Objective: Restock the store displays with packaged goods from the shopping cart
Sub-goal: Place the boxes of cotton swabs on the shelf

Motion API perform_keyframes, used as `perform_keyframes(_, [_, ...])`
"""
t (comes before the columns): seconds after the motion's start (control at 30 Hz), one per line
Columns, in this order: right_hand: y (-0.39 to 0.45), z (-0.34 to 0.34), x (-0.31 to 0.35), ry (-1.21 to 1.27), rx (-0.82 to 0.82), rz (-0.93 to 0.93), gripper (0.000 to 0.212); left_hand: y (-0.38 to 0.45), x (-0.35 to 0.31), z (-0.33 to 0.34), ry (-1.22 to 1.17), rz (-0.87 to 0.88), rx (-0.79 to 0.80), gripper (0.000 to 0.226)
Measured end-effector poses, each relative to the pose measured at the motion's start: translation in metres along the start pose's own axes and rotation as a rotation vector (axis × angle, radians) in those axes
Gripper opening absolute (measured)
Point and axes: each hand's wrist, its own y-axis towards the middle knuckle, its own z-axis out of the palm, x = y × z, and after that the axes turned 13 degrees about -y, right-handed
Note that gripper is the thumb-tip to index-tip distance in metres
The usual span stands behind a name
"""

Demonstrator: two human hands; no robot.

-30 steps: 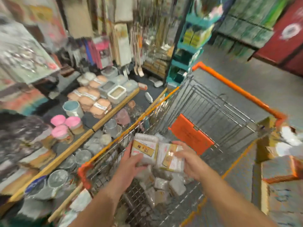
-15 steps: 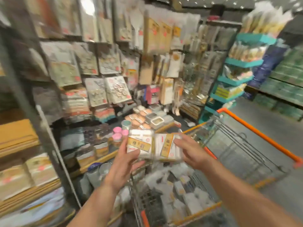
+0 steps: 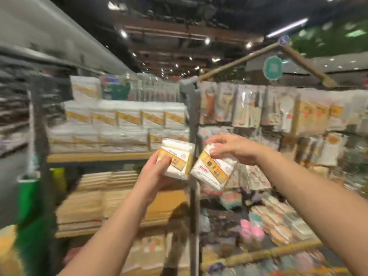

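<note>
My left hand (image 3: 157, 172) grips a clear pack of cotton swabs with a yellow label (image 3: 179, 156), holding it upright from below with the thumb on its front. My right hand (image 3: 229, 149) pinches a second, identical pack (image 3: 213, 172) by its top corner, and that pack hangs tilted. Both packs are raised in front of a wooden shelf (image 3: 95, 157) that carries stacked rows of the same swab packs (image 3: 127, 118). The shopping cart is out of view.
A grey upright post (image 3: 192, 108) divides the swab shelf from hanging bagged goods (image 3: 278, 108) on the right. Lower shelves hold stacked tan packs (image 3: 93, 204). Jars with pink lids (image 3: 251, 232) and round boxes sit at lower right. Green items (image 3: 29, 196) stand at the left.
Both hands lifted the two packs out of the cart and up to shelf height. The view swung upward from the cart to the shelves, and the right pack now hangs tilted.
</note>
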Motion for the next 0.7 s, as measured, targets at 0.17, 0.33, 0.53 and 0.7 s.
perform_keyframes(0.17, [0.092,0.038,0.079,-0.095,0.124,-0.081,0.037,0.035,-0.076,-0.067,0.159,0.068,0.012,0.050])
perform_keyframes(0.33, [0.159,0.050,0.130,-0.143,0.151,-0.133,0.035,0.075,-0.132,-0.110,0.283,0.151,-0.026,0.046])
perform_keyframes(0.53, [0.208,0.026,0.171,-0.307,0.154,-0.246,0.053,0.127,-0.190,-0.121,0.475,0.200,-0.002,0.035])
perform_keyframes(0.7, [0.247,0.003,0.202,-0.410,0.103,-0.335,0.047,0.163,-0.227,-0.115,0.575,0.322,-0.074,0.014])
